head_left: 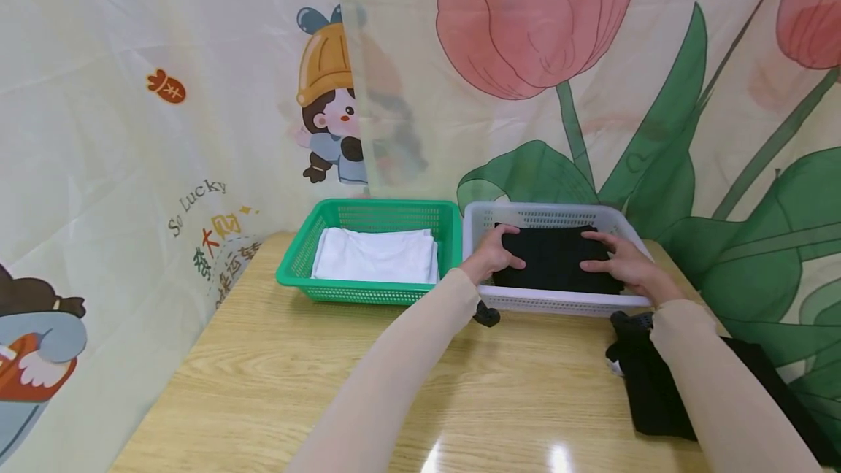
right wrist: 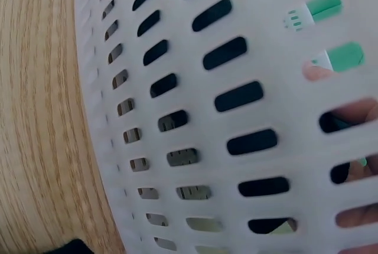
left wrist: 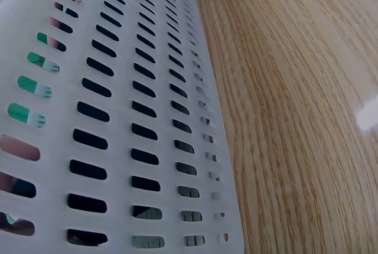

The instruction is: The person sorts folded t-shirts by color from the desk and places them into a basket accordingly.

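Note:
A folded black cloth (head_left: 552, 258) lies inside the white perforated plastic basket (head_left: 565, 303). At its left side is my left hand (head_left: 494, 252), thumb and fingers spread over the cloth's edge. My right hand (head_left: 624, 263) rests on the opposite side in the same way, fingers extended over the black fabric. Both wrist views look at the basket's slotted wall (left wrist: 121, 112), with dark cloth showing through the slots. Parts of the right hand's fingers (right wrist: 357, 112) appear through the slots in the right wrist view.
Left of the white basket stands a green basket (head_left: 368, 293) with a folded white cloth (head_left: 374, 258) in it. More black fabric (head_left: 657, 393) lies on the wooden table (head_left: 282, 385) at the right, partly under my right forearm. A printed curtain (head_left: 407, 93) hangs behind.

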Tool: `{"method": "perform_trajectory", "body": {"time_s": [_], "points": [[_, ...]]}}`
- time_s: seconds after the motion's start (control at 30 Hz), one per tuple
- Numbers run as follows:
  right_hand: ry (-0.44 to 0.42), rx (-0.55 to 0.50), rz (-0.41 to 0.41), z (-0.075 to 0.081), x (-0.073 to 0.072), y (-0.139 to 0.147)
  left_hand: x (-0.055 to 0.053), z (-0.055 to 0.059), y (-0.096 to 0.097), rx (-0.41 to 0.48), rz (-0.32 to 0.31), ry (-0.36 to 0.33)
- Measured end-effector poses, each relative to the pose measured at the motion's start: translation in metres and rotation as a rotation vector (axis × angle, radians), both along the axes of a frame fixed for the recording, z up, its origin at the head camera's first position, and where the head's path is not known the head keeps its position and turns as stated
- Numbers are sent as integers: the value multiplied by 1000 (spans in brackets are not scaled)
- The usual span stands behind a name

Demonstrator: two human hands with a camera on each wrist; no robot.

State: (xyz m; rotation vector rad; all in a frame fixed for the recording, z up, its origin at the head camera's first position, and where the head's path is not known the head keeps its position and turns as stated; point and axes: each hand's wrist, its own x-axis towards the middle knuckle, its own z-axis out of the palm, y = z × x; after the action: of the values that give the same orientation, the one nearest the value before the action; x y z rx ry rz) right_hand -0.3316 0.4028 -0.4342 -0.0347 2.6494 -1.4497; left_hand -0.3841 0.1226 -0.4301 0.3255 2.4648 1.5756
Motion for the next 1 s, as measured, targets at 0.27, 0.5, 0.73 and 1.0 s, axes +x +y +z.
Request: {"method": "perform_trajectory", "body": {"time_s": [0.27, 0.5, 0.73, 1.0], "points": [[-13, 42, 34, -4, -1, -2, 14, 3, -3, -131, -13, 57], [-1, 143, 48, -7, 1, 0, 11, 1, -4, -159, -15, 64], [-3, 229, 90, 15, 14, 2, 21, 24, -17, -96, -130, 150], [86, 251, 174, 59, 48, 13, 44, 52, -35, -53, -258, 220]]}}
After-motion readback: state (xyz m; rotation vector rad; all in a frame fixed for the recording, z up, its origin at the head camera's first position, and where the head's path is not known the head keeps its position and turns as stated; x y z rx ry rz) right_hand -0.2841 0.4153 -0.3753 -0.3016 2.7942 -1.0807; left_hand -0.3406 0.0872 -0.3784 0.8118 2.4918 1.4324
